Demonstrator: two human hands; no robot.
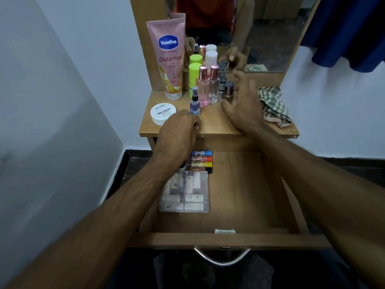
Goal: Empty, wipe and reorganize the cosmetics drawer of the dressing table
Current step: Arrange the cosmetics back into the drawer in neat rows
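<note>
The wooden drawer (pixel 245 197) is pulled out below the dressing table top (pixel 216 124). In its left part lie a clear plastic case (pixel 184 192) of small tubes and a row of coloured lip balm sticks (pixel 201 160). My left hand (pixel 177 134) grips the base of a small blue spray bottle (pixel 194 103) standing on the table top. My right hand (pixel 243 103) hovers with spread fingers beside the small dark-capped jars (pixel 228 88) and two pink-capped perfume bottles (pixel 208 86). A checked cloth (pixel 273 105) lies at the right of the table top.
A pink Vaseline tube (pixel 169 59), green-capped bottles (pixel 195 78) and a white nail polish remover tub (pixel 163 113) stand on the table top's left. The mirror (pixel 260 34) rises behind. The drawer's metal handle (pixel 221 258) faces me. Blue fabric (pixel 350 30) hangs at right.
</note>
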